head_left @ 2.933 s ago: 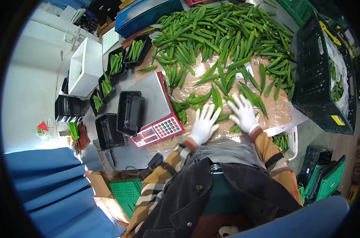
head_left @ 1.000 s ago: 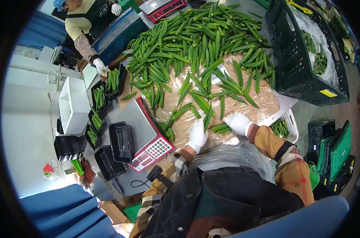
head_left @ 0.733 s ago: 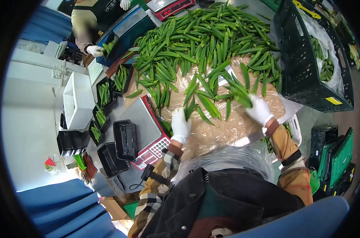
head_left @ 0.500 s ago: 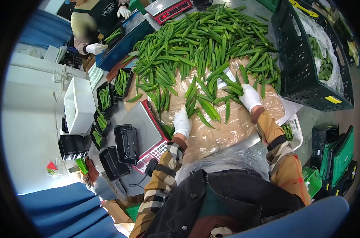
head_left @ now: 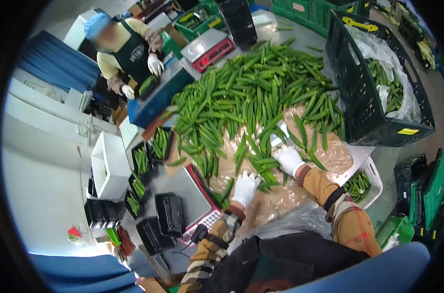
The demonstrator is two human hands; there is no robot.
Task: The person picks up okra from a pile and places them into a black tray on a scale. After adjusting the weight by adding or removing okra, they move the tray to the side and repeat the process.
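Note:
A big heap of green okra pods (head_left: 251, 93) covers the table, spilling onto a sheet of clear plastic (head_left: 285, 195). Both my hands wear white gloves. My left hand (head_left: 245, 188) rests on the plastic, fingers curled against a small bunch of pods (head_left: 263, 171). My right hand (head_left: 289, 159) lies on the same bunch from the right, fingers closed over a few pods. The two hands are close together at the near edge of the heap.
A scale (head_left: 195, 200) with red keypad sits left of my left hand, black trays (head_left: 169, 215) beside it, some holding okra (head_left: 159, 144). A black crate (head_left: 373, 83) with okra stands right. A white basket (head_left: 366, 183) sits lower right. A co-worker (head_left: 129, 53) stands far left.
My right hand has come back from the far right of the heap toward the middle, pulling pods along. My left hand slid nearer, so both hands now meet on one bunch.

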